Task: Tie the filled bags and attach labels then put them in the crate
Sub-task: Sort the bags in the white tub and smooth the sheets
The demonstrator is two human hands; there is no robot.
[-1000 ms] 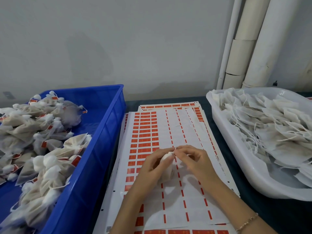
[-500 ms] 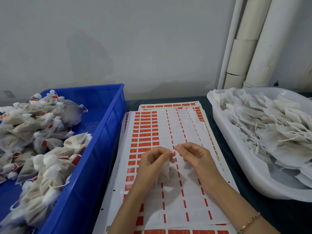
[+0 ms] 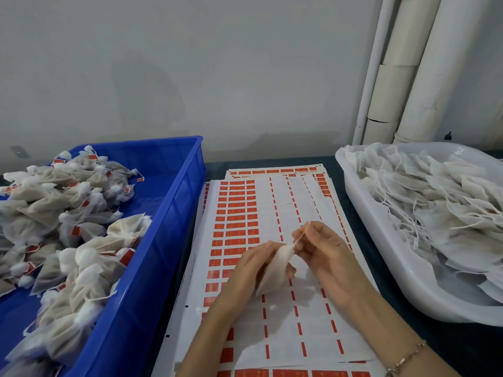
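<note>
Label sheets (image 3: 272,202) lie between crate (image 3: 174,213) left and tub (image 3: 381,268) right.

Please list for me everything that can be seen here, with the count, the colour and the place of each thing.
crate: one, blue, left.
tied bags: many, white with red labels, heaped in the crate.
label sheets: one stack, white with red labels, middle.
tub: one, white, right.
flat bags: many, white, piled in the tub.
pipes: several, white, upright, back right.
bag: one, white, held above the label sheets.
string: one, white, at the bag's top.
bracelet: one, gold, right wrist.
left grip: one hand, holds the bag.
right grip: one hand, pinches the string.
</note>
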